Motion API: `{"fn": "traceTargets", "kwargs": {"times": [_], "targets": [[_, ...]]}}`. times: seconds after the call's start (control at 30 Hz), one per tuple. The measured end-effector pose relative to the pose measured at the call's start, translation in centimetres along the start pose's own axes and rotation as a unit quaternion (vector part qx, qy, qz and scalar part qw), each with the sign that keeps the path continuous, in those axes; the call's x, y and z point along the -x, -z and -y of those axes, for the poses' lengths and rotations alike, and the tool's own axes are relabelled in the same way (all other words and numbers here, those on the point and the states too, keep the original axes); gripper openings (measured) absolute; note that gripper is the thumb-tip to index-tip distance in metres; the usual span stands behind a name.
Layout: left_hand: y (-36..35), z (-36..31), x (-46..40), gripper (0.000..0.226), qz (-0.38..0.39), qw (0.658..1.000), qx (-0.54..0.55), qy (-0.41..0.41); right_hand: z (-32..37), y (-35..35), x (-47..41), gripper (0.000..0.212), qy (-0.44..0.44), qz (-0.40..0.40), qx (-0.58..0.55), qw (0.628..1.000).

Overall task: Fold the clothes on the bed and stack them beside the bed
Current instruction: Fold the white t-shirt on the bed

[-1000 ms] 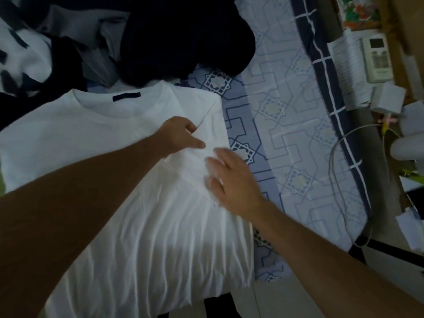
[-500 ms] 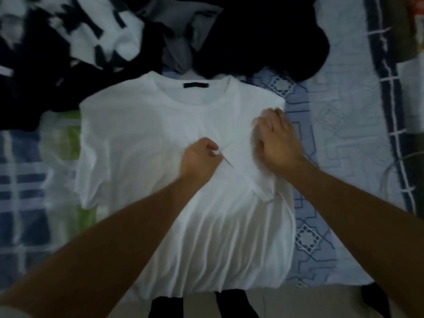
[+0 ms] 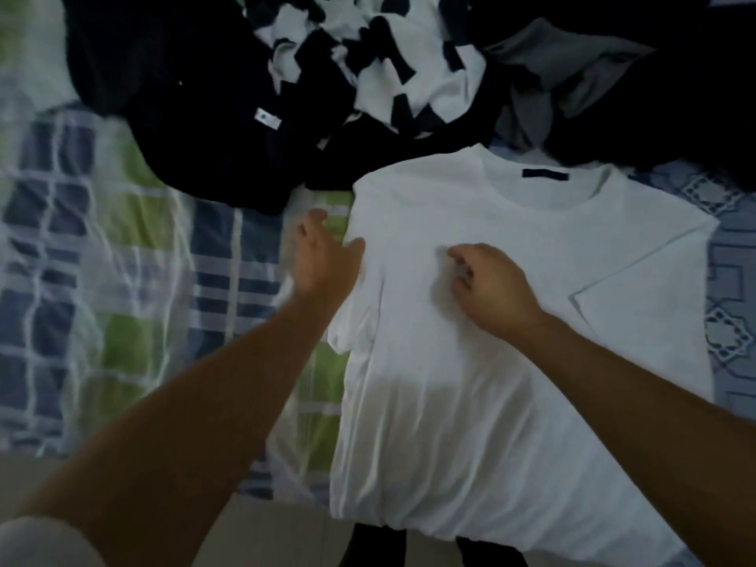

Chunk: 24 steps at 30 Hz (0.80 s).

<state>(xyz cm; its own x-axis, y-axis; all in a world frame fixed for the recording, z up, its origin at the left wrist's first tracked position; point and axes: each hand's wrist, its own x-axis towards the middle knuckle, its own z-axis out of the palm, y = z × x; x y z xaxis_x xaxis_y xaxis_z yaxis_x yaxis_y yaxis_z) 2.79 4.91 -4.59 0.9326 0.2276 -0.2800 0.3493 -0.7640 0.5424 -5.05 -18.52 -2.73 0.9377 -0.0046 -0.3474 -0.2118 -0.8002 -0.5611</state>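
A white T-shirt (image 3: 511,362) lies flat on the bed, collar away from me, with a dark label at the neck. Its right sleeve (image 3: 638,304) is folded in over the body. My left hand (image 3: 323,259) is at the shirt's left edge by the shoulder, fingers spread and thumb touching the fabric. My right hand (image 3: 491,288) is over the chest of the shirt with its fingers loosely curled; it is blurred and I see nothing held in it.
Unfolded clothes are heaped at the far side: dark garments (image 3: 196,116), a black-and-white one (image 3: 388,67) and a grey one (image 3: 572,67). A green-and-blue checked cover (image 3: 102,280) lies left, a blue patterned sheet (image 3: 732,333) right. The pale floor (image 3: 286,542) shows below the bed edge.
My view swung left. My left hand let go of the folded right sleeve and moved to the shirt's left edge. My right hand moved from the right shoulder to the chest.
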Motion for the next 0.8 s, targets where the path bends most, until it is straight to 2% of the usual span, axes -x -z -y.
{"fn": "traceTargets", "kwargs": {"times": [0.07, 0.2, 0.27, 0.33, 0.37, 0.43, 0.5, 0.53, 0.6, 0.63, 0.7, 0.8], "targets": [[0.9, 1.3, -1.4, 0.065, 0.091, 0.994, 0.048, 0.046, 2.8, -1.4, -1.4, 0.043, -0.016, 0.015, -0.075, 0.997], [2.0, 2.7, -1.8, 0.048, 0.281, 0.960, 0.020, 0.015, 5.8, -3.5, -3.6, 0.042, -0.057, 0.031, -0.115, 0.991], [2.4, 2.9, -1.6, 0.036, 0.296, 0.953, 0.054, 0.028, 6.2, -4.2, -4.3, 0.041, -0.069, 0.039, -0.112, 0.991], [2.7, 2.8, -1.6, 0.017, 0.270, 0.945, 0.169, 0.074, 6.3, -4.5, -4.7, 0.039, -0.089, 0.037, -0.136, 0.986], [2.7, 3.0, -1.8, 0.007, 0.265, 0.923, 0.252, 0.117, 6.4, -4.5, -4.9, 0.038, -0.101, 0.034, -0.154, 0.982], [3.1, 3.5, -2.5, 0.020, 0.310, 0.837, 0.402, 0.206, 6.5, -4.8, -5.1, 0.037, -0.119, 0.030, -0.180, 0.976], [4.0, 4.0, -2.9, 0.015, 0.375, 0.761, 0.468, 0.247, 6.7, -5.1, -5.2, 0.037, -0.136, 0.030, -0.201, 0.970], [4.4, 4.2, -3.1, 0.011, 0.400, 0.734, 0.484, 0.260, 6.7, -5.2, -5.2, 0.037, -0.145, 0.031, -0.214, 0.966], [4.5, 4.5, -3.3, 0.037, 0.441, 0.711, 0.480, 0.263, 6.9, -5.6, -5.2, 0.038, -0.157, 0.031, -0.236, 0.959], [4.4, 4.3, -3.3, 0.041, 0.452, 0.719, 0.465, 0.251, 7.0, -5.7, -5.2, 0.038, -0.158, 0.032, -0.242, 0.957], [3.8, 3.8, -3.1, 0.025, 0.449, 0.769, 0.408, 0.202, 7.3, -5.9, -5.0, 0.036, -0.146, 0.034, -0.245, 0.958], [2.1, 3.2, -3.0, 0.017, 0.356, 0.901, 0.240, 0.066, 7.8, -6.4, -4.5, 0.032, -0.117, 0.035, -0.238, 0.964]]}}
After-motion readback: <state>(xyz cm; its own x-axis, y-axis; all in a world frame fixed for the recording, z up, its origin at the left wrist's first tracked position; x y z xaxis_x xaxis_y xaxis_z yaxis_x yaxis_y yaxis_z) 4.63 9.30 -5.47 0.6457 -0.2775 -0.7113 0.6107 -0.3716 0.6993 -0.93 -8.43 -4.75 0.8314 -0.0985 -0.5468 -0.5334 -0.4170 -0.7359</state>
